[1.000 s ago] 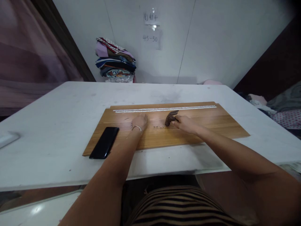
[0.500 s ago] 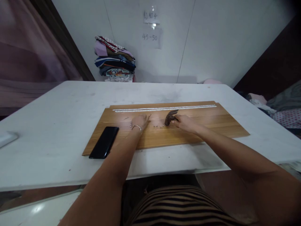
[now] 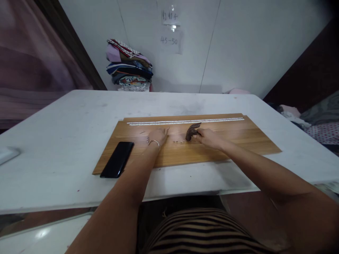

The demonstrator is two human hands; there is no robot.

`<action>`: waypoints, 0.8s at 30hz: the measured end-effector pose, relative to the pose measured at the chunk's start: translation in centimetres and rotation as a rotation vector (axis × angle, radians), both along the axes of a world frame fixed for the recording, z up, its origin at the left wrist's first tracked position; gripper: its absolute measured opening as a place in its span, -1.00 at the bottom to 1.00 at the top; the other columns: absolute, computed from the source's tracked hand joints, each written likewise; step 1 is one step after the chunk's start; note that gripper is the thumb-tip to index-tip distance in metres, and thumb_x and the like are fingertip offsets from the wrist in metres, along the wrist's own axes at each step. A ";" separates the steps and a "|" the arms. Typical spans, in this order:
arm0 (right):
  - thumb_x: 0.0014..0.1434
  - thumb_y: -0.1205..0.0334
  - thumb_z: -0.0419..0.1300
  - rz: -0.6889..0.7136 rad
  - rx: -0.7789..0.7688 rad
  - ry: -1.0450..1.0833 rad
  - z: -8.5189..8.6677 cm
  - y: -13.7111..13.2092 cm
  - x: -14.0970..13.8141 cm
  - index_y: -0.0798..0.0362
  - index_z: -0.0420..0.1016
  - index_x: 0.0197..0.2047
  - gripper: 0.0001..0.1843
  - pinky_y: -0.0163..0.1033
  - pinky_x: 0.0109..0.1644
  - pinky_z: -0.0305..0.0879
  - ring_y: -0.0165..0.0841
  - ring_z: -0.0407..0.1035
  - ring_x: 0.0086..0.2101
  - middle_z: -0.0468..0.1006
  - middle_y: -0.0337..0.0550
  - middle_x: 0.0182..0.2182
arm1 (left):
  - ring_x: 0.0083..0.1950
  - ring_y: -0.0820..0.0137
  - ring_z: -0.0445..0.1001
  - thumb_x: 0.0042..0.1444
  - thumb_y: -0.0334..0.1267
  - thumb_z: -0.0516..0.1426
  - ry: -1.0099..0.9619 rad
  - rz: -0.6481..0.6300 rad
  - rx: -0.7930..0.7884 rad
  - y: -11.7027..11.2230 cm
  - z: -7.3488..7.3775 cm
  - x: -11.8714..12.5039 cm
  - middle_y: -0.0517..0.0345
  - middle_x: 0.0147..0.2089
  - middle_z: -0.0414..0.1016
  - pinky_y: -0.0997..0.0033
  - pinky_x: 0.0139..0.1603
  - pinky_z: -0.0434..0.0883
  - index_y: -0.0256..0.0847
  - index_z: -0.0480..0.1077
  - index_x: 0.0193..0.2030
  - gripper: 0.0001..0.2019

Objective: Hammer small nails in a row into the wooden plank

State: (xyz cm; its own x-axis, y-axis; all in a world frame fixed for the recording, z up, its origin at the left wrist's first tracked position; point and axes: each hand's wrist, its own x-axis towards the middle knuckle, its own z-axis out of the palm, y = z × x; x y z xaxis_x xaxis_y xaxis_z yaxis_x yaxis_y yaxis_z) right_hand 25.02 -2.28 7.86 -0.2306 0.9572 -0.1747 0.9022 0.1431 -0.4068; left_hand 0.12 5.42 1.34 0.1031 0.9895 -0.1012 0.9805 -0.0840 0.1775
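My right hand (image 3: 209, 138) grips a dark claw hammer (image 3: 192, 132) close to its head, which hovers at or rests on the wooden board (image 3: 225, 144); I cannot tell which. To its left, a short row of small nails (image 3: 177, 141) stands in the board. My left hand (image 3: 158, 135), with a bracelet on the wrist, lies low over the board with its fingers drawn together. Whatever sits between those fingertips is too small to make out. Several loose nails (image 3: 147, 140) lie just left of that hand, with another nail (image 3: 142, 132) farther off.
A black phone (image 3: 117, 159) lies across the board's left end. Two white measuring strips (image 3: 185, 121) run along its far side. The board rests on a white table (image 3: 66, 141). Folded cloths (image 3: 129, 67) are stacked by the wall, and a white object (image 3: 9, 154) sits at far left.
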 end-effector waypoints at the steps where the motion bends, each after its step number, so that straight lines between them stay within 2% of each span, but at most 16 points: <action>1: 0.34 0.10 0.06 0.001 0.004 -0.001 -0.1 0.1 0.0 0.10 0.52 -0.13 -0.71 -0.27 -0.25 0.20 -0.20 0.48 -0.22 0.64 0.06 -0.18 | 0.14 0.11 0.55 0.40 0.06 -0.27 0.002 0.001 0.001 0.0 0.0 0.0 -0.13 0.10 0.60 0.24 0.05 0.44 -0.21 0.58 0.01 -0.36; 7: 0.35 0.07 0.05 -0.016 -0.018 -0.029 -0.2 0.0 -0.2 0.10 0.52 -0.15 -0.69 -0.27 -0.25 0.19 -0.21 0.48 -0.23 0.63 0.09 -0.20 | 0.17 0.12 0.53 0.41 -0.03 -0.25 -0.004 0.001 0.015 -0.1 0.0 0.1 -0.14 0.12 0.59 0.23 0.10 0.42 -0.22 0.58 0.02 -0.40; 11: 0.34 0.11 0.05 -0.009 -0.005 -0.012 -0.1 0.0 -0.2 0.10 0.51 -0.13 -0.71 -0.30 -0.25 0.19 -0.24 0.48 -0.22 0.64 0.06 -0.19 | 0.13 0.12 0.55 0.39 -0.02 -0.22 0.000 0.005 0.028 -0.1 -0.1 0.1 -0.14 0.09 0.61 0.23 0.05 0.44 -0.21 0.58 0.00 -0.42; 16: 0.33 0.09 0.06 0.009 0.005 0.019 -0.4 0.2 0.1 0.09 0.52 -0.16 -0.71 -0.31 -0.27 0.19 -0.26 0.47 -0.28 0.64 0.00 -0.26 | 0.08 0.12 0.57 0.38 -0.02 -0.21 -0.001 0.007 0.046 0.1 -0.5 0.0 -0.13 0.04 0.62 0.23 -0.01 0.45 -0.20 0.58 -0.05 -0.45; 24: 0.33 0.10 0.07 0.006 0.008 0.019 -0.7 0.2 0.2 0.09 0.54 -0.17 -0.71 -0.31 -0.28 0.19 -0.29 0.45 -0.32 0.63 -0.03 -0.31 | 0.08 0.07 0.57 0.37 -0.11 -0.17 -0.054 0.064 0.065 0.2 -0.7 0.0 -0.22 0.09 0.57 0.13 0.02 0.45 -0.23 0.50 0.03 -0.53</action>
